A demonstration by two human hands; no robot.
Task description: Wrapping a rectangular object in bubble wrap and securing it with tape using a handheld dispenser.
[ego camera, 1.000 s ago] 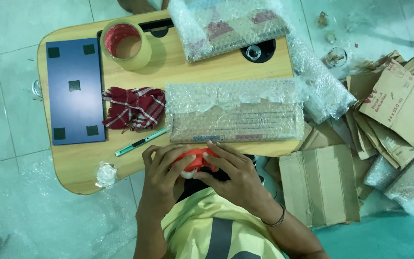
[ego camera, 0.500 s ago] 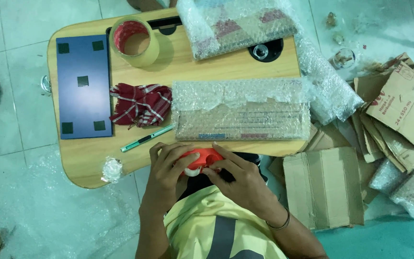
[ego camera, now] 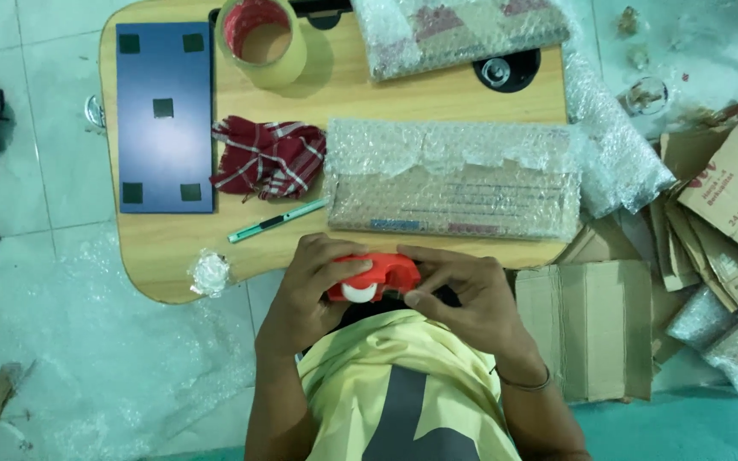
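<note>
Setting: pale tiled floor (ego camera: 44,358) with a low wooden desk (ego camera: 164,248) set on it, seen from above.
Dispenser: red tape dispenser (ego camera: 375,277) held just off the desk's near edge, over the lap, long axis running left to right.
Left hand (ego camera: 305,299): grip clenched around the dispenser's left end and top.
Right hand (ego camera: 463,299): grip pinching the dispenser's right end; both hands equally close.
Beyond: bubble-wrapped flat parcel (ego camera: 454,192) just far of the hands; green pen cutter (ego camera: 277,220), checked red cloth (ego camera: 268,158), tape roll (ego camera: 262,38), blue board (ego camera: 164,115) to the far left.
Right side: flattened cardboard (ego camera: 595,329).
</note>
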